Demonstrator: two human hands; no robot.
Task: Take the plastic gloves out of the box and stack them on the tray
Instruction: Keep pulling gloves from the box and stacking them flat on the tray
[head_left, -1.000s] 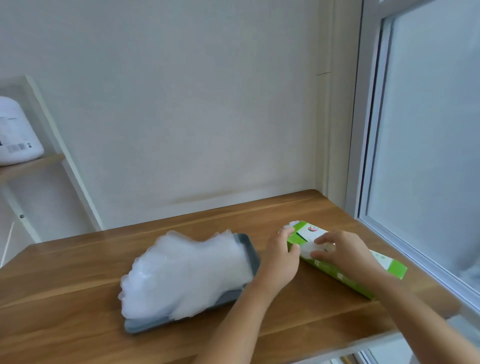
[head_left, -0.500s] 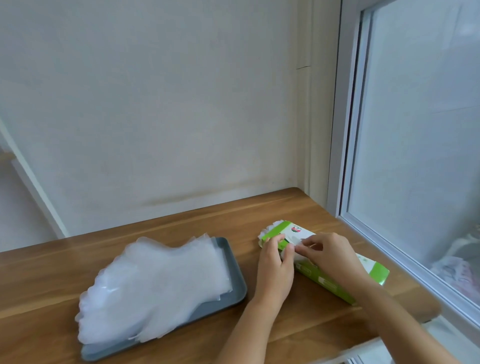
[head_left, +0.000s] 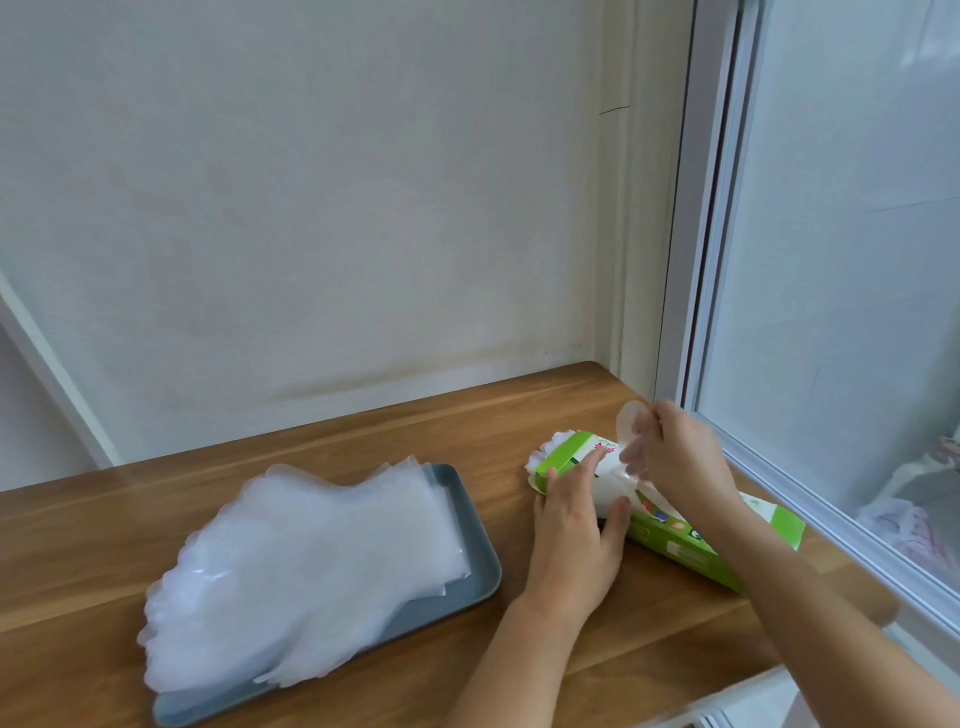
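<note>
A green and white glove box (head_left: 680, 545) lies on the wooden table (head_left: 311, 452) near the window. My left hand (head_left: 574, 530) presses flat on the box's left end, fingers straight. Above the box opening my right hand (head_left: 680, 457) pinches a clear plastic glove (head_left: 631, 426), lifted partly out of the box. A grey tray (head_left: 467, 587) to the left carries a thick stack of clear plastic gloves (head_left: 306, 566), whose fingertips hang over the tray's left end.
A white wall stands behind the table. A window frame (head_left: 691, 312) and sill run along the right side, close to the box. The table's front edge lies just below my forearms.
My right hand has risen from the box opening, drawing a glove up with it. My left hand stays on the box. The view has shifted to the right.
</note>
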